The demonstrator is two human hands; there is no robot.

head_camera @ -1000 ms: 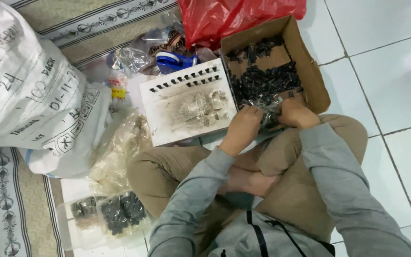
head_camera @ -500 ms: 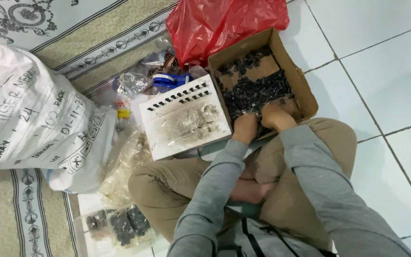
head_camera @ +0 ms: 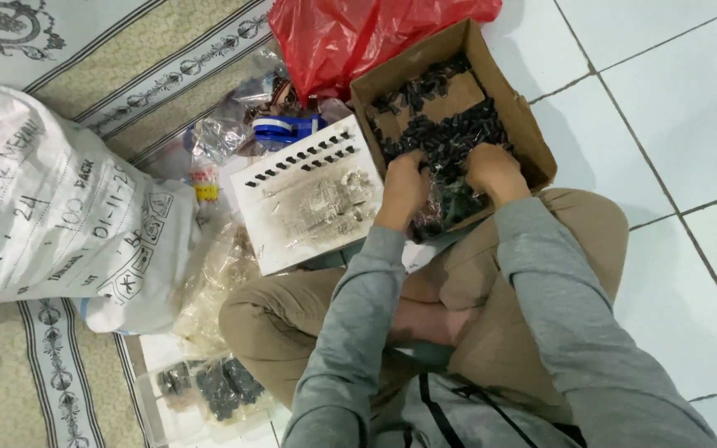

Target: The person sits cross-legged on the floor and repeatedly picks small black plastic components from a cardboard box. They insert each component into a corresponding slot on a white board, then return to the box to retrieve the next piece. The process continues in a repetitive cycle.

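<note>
Head view: both hands reach into the cardboard box of small black parts. Left hand and right hand curl their fingers around a clear plastic bag holding more black parts, just below the fingertips; a white slotted tray lies left of them.

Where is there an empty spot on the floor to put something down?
Bare white tiles lie right of the cardboard box. Left of it is crowded: white tray, plastic bags, big sack. Both hands fill the box.
</note>
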